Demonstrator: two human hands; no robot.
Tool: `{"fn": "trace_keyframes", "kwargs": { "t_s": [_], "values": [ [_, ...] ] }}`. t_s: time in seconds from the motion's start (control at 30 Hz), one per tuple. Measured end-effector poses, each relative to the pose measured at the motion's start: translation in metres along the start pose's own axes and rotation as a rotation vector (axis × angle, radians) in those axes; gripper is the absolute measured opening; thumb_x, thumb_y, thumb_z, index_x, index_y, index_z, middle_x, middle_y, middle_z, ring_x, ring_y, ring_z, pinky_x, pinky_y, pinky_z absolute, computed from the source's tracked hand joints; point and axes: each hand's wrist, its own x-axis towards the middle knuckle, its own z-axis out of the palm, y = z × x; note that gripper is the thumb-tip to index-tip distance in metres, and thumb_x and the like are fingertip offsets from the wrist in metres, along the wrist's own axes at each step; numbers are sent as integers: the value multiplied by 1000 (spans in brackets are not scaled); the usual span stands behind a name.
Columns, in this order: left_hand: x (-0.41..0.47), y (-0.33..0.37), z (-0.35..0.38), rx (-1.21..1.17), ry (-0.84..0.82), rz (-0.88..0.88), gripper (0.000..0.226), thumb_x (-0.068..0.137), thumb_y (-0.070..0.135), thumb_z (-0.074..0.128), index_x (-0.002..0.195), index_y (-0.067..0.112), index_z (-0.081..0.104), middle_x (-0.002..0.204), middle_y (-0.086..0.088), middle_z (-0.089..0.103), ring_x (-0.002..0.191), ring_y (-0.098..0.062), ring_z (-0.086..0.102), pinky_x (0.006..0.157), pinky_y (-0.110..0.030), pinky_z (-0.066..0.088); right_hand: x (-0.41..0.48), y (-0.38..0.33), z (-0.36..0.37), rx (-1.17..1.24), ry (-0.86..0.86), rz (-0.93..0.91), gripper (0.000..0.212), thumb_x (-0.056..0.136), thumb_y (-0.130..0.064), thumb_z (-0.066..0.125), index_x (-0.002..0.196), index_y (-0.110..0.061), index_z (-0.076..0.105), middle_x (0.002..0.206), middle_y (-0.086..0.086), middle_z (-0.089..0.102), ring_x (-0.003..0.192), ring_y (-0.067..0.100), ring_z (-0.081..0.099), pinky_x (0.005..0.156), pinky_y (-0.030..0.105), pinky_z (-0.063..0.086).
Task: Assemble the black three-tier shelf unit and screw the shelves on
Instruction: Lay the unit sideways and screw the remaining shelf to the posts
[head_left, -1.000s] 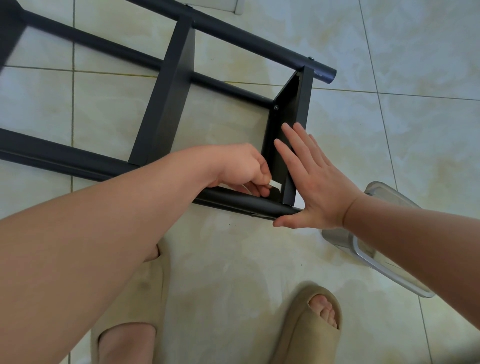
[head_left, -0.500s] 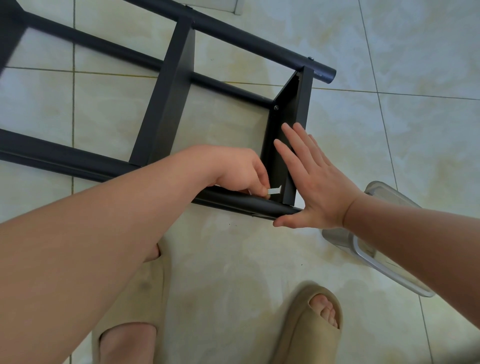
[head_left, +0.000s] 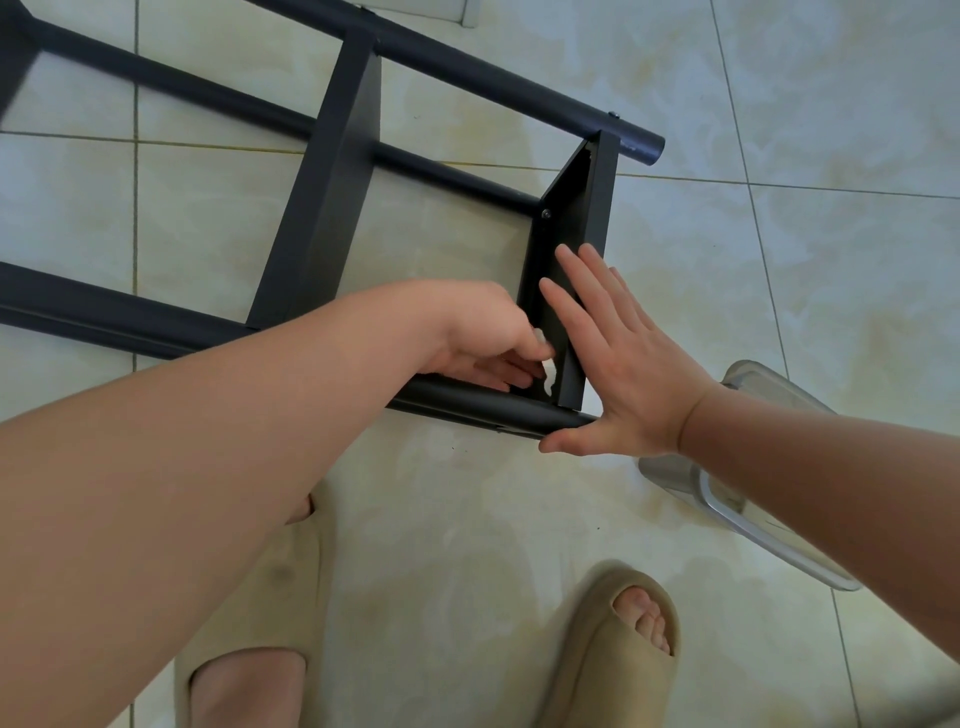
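Floor tiles carry the black shelf unit, which lies on its side just ahead of the feet. I count three tubes in view and three shelves, the third only a corner at the top left.

The end shelf stands on edge between the far tube and the near tube. My right hand lies flat against it, fingers straight, thumb under the tube's end. My left hand reaches into the corner where that shelf meets the near tube, fingers curled and pinching a small pale piece. I cannot tell whether it is a key or a fastener.

I judge the risk to be at that corner. If the flat hand eases off, the shelf could shift out of line with the tube and the fixing could go in crooked. If the pinch slips, the pale piece could drop to the tiles and get away under the frame.

There are also two beige slippers, one clear container by the right wrist, and two screw heads on the end shelf's far side.
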Motion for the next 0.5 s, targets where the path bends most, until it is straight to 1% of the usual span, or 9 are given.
{"fn": "trace_keyframes", "kwargs": {
  "t_s": [0.07,0.2,0.33,0.5],
  "values": [
    [0,2,2,-69,21,-20,8,95,16,66,100,10,64,73,0,75,76,-12,74,75,-29,59,0,0,0,6,3,0,129,73,-90,46,158,2,15,166,24,2,155,39,-6,125,55,8],
    [1,0,10,-12,117,23,6,93,15,68,94,17,63,69,3,74,65,-7,72,69,-25,57,0,0,0,10,5,-2,129,74,-89,46,158,3,16,166,24,2,155,39,-5,125,57,10],
    [0,1,11,-36,162,72,12,91,15,70,90,21,60,69,4,74,64,-5,72,69,-26,53,0,0,0,7,8,-1,128,74,-90,45,158,3,16,166,24,2,155,39,-5,125,57,10],
    [-1,2,10,-91,165,87,8,93,17,68,97,21,61,75,3,76,69,-7,73,75,-28,54,0,0,0,11,9,-2,128,75,-90,44,158,4,17,166,25,2,155,40,-4,124,58,11]
  ]
}}
